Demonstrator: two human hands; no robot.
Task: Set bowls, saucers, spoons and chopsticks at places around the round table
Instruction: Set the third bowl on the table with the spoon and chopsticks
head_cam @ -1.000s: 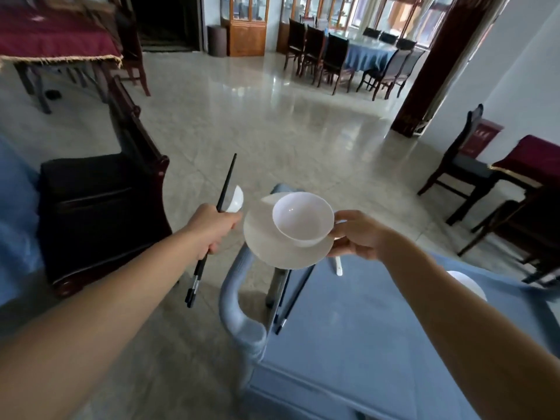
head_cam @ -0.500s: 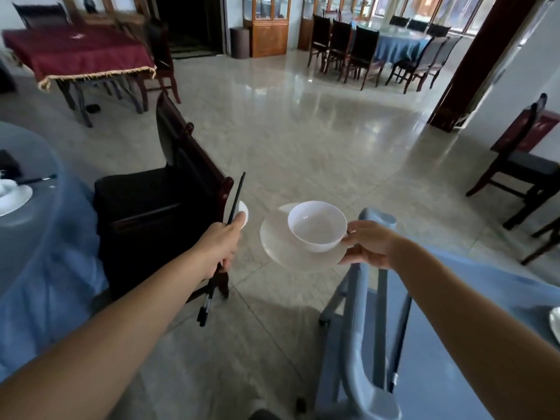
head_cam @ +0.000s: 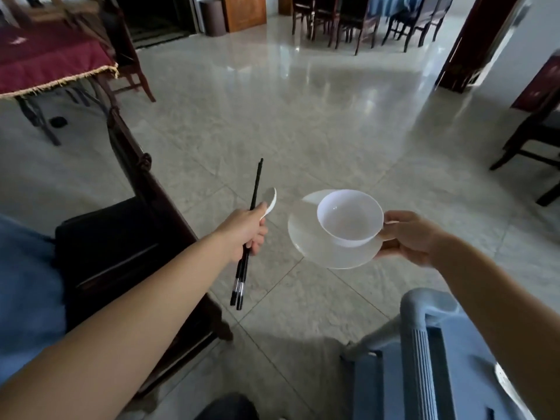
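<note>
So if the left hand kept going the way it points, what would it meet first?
Probably nothing close: the left hand points forward-right over bare floor, passing left of the saucer. Depth is unclear.

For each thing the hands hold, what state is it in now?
bowl: empty, upright on the saucer
saucer: held level by the right hand
chopsticks: a pair, gripped mid-length in the left hand
spoon: in the same hand, white end sticking out

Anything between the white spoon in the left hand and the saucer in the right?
Nothing. In the head view the gap between the white ceramic spoon and the round white saucer shows only bare tiled floor below.
</note>
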